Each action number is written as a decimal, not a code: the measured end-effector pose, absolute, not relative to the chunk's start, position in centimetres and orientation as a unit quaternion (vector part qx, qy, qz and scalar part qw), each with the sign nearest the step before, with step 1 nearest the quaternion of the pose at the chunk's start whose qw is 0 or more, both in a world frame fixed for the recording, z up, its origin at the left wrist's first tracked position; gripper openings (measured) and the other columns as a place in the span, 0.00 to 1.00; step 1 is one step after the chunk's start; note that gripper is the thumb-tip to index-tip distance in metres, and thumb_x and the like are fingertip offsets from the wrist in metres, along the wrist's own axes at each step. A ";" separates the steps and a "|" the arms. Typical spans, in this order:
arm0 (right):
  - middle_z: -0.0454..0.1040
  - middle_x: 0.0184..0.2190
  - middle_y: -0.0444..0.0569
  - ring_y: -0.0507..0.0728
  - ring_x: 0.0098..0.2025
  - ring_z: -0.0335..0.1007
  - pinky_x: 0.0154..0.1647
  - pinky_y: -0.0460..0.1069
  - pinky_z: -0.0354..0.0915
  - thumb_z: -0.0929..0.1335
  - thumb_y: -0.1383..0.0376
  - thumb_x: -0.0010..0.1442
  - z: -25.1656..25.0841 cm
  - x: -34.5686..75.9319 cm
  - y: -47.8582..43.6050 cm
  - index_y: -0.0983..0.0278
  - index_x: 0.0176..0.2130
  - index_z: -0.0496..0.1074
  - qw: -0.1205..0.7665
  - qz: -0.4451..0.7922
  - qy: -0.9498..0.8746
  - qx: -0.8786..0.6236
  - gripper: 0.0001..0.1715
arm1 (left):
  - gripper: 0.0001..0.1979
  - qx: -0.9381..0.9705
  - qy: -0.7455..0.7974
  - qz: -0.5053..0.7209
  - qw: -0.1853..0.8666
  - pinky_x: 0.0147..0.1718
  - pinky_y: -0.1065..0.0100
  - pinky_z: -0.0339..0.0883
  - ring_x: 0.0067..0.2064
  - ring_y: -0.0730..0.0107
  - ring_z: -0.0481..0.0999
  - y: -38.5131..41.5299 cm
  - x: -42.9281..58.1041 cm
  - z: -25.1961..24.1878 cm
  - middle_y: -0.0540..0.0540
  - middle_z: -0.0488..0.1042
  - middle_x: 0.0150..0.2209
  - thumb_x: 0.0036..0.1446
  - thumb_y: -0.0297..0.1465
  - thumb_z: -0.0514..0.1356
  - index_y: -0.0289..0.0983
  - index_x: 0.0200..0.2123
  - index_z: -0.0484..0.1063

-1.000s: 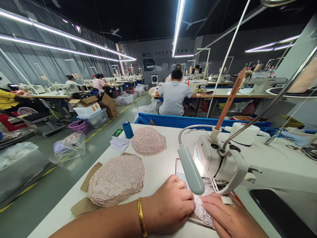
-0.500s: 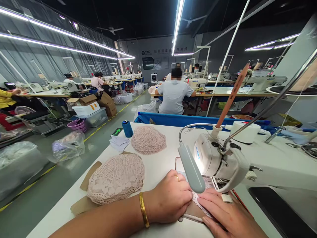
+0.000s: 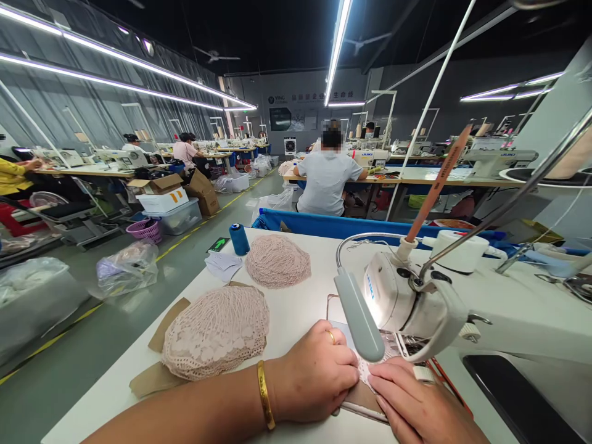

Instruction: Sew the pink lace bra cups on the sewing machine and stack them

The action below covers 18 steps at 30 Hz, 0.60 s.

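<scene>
My left hand point(image 3: 319, 370), with a ring and a gold bangle, is closed with its curled fingers on the edge of a pale pink lace piece point(image 3: 364, 372). My right hand point(image 3: 423, 394) lies flat with its fingers stretched over the lace's right side. Both hands are just in front of the white sewing machine point(image 3: 393, 296). Its needle area is mostly hidden behind a grey lamp head point(image 3: 359, 317). Under the lace shows a brownish flat piece point(image 3: 370, 402) with a pale rim.
Two stacks of lace pieces, a near one point(image 3: 215, 333) and a farther one point(image 3: 277, 262), sit left on the white table point(image 3: 296, 299). Beside them stands a blue thread spool point(image 3: 238, 239). A black phone-like slab point(image 3: 513, 394) lies right. A person point(image 3: 329, 176) sits ahead beyond a blue cloth trough point(image 3: 314, 224).
The right hand has shifted slightly left and its fingers are closer to the left hand. The left hand keeps nearly the same place. The camera view has tilted a little.
</scene>
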State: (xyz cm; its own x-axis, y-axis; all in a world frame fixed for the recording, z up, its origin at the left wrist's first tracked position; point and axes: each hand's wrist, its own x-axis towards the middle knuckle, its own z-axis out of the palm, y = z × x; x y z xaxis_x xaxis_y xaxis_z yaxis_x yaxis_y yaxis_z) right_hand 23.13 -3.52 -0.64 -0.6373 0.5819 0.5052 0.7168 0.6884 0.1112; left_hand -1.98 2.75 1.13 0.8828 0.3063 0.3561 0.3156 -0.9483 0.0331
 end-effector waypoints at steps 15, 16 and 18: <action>0.82 0.58 0.58 0.66 0.53 0.85 0.49 0.57 0.80 0.65 0.64 0.74 -4.4 24.5 -2.8 0.60 0.64 0.77 0.167 -0.204 -0.856 -0.445 0.23 | 0.10 -0.959 -0.207 -0.190 0.041 0.53 0.55 0.64 0.40 0.61 0.72 4.6 -1.3 0.3 0.47 0.77 0.37 0.70 0.29 0.61 0.38 0.33 0.71; 0.82 0.59 0.58 0.67 0.55 0.84 0.50 0.58 0.80 0.65 0.64 0.75 -4.7 24.5 -2.7 0.60 0.65 0.77 0.172 -0.212 -0.852 -0.446 0.23 | 0.09 -0.959 -0.205 -0.191 0.044 0.54 0.54 0.64 0.40 0.61 0.73 4.8 -1.2 0.3 0.47 0.77 0.37 0.70 0.29 0.60 0.38 0.33 0.71; 0.83 0.58 0.57 0.68 0.57 0.83 0.51 0.59 0.80 0.66 0.62 0.74 -5.2 24.7 -2.4 0.59 0.66 0.76 0.190 -0.229 -0.844 -0.445 0.24 | 0.08 -0.961 -0.201 -0.187 0.044 0.56 0.53 0.64 0.40 0.60 0.74 5.0 -1.3 0.2 0.46 0.78 0.37 0.70 0.28 0.59 0.37 0.35 0.72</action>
State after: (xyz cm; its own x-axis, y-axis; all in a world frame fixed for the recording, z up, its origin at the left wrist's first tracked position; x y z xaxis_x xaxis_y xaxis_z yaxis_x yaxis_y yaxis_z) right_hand 24.68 -2.45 -5.19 -0.5307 0.6651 0.5253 0.8393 0.4985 0.2168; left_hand -1.26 5.02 0.17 0.8493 0.3691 0.3775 0.4019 -0.9156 -0.0089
